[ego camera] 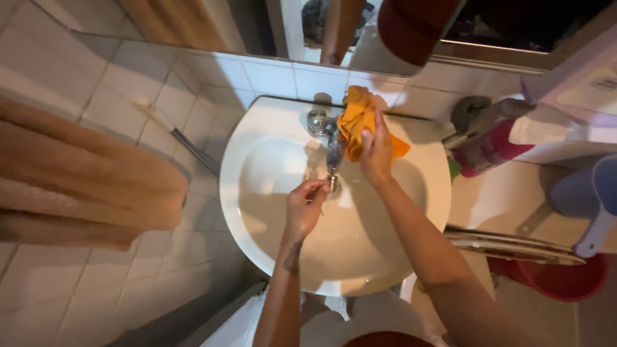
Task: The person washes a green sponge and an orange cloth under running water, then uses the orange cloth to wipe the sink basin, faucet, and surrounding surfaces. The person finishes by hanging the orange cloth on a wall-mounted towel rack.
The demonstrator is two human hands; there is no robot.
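Observation:
A white round sink sits against a tiled wall, with a chrome faucet at its back rim. My right hand grips an orange cloth and presses it against the faucet's side and top. My left hand reaches under the spout, its fingers pinched at the faucet's tip. Whether water runs is unclear.
A tan towel hangs at the left over the tiled wall. A mirror runs above the sink. To the right stand a pink and grey device, a blue scoop and a red bucket.

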